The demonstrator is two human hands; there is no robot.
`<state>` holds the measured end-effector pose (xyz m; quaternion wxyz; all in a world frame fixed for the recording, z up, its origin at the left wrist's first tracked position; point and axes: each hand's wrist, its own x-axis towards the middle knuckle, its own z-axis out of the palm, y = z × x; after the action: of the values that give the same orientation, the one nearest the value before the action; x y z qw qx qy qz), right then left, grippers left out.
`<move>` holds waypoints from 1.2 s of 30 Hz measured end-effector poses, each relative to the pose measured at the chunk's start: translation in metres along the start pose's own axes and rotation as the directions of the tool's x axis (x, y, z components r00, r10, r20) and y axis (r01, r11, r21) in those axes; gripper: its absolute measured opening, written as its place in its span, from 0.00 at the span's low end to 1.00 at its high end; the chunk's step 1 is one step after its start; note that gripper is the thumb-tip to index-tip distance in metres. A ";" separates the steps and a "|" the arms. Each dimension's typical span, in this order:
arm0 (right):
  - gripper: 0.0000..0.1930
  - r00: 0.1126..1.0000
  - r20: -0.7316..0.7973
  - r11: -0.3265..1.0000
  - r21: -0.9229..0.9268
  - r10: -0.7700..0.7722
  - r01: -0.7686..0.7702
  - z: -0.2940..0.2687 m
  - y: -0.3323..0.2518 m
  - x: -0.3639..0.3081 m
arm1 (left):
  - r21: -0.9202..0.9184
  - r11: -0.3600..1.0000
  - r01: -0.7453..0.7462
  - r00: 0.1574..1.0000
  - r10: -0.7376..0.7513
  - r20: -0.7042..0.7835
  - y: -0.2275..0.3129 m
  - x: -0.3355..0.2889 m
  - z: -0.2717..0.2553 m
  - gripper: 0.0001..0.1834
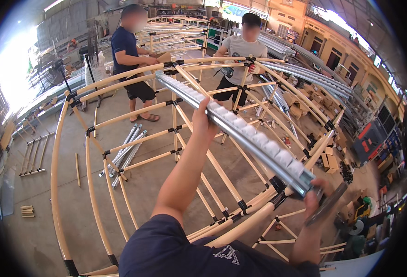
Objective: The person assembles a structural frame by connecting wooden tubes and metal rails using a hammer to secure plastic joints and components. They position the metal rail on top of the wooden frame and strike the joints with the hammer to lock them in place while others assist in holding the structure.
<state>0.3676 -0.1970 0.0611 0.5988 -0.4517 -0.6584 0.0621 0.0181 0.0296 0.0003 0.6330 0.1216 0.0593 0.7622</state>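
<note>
Rail (254, 148) is up in the air in front of me, on a slant over the frame, and I have it with both hands. It is long and silver, with a row of white wheels (271, 148) along it. The wheels look up. I think I hold it that way so my fingers can press on the plain metal sides and leave the wheels alone.

My left hand (205, 121) is shut around it, partway to the far end, with the palm low and fingers up the side. I think that hand sits so far out because the rail is long and the far part could dip. My right hand (311, 199) is at the near end. Its fingers are bent close to the rail's tip, but they are blurry, so I cannot tell how tight they grip. A dark bar (328, 204) is right by that hand; I cannot tell if I hold it too.

Under the rail is the frame, made of tan pipes (141, 141) and black joints (242, 205). The rail's far end is near a joint on the top pipe, but I cannot tell if they touch.

More rails (125, 154) lie in a messy pile on the floor, past the pipes. One person in a dark shirt (124, 48) and one in a grey shirt (243, 60) stand across from me. Boxes (330, 162) sit on the floor to the right.
</note>
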 end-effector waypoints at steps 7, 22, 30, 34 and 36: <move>0.15 1.000 0.019 0.980 0.201 0.009 -0.013 0.029 -0.102 0.150 | 0.120 0.983 -0.138 0.990 0.136 0.019 0.040 0.025 0.074 0.21; 0.16 0.874 0.389 0.929 0.332 -0.292 0.163 0.077 -0.214 0.354 | -0.258 0.914 -0.312 0.925 0.354 0.138 0.091 0.126 0.164 0.15; 0.19 0.968 0.185 0.974 0.176 -0.171 0.139 0.059 -0.168 0.284 | -0.510 0.800 -0.315 0.901 0.422 0.106 0.061 0.140 0.135 0.10; 0.18 0.988 0.140 0.980 0.198 -0.060 0.032 0.044 -0.117 0.242 | -0.388 0.890 -0.242 0.949 0.300 0.098 0.024 0.136 0.110 0.09; 0.19 0.998 0.056 0.988 0.155 -0.007 -0.002 0.039 -0.100 0.222 | -0.344 0.911 -0.227 0.964 0.259 0.052 0.007 0.132 0.102 0.08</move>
<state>0.3102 -0.0891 0.2748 0.6133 -0.4009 -0.6689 0.1253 0.0159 0.1513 0.1150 0.5467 0.0553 -0.1172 0.8272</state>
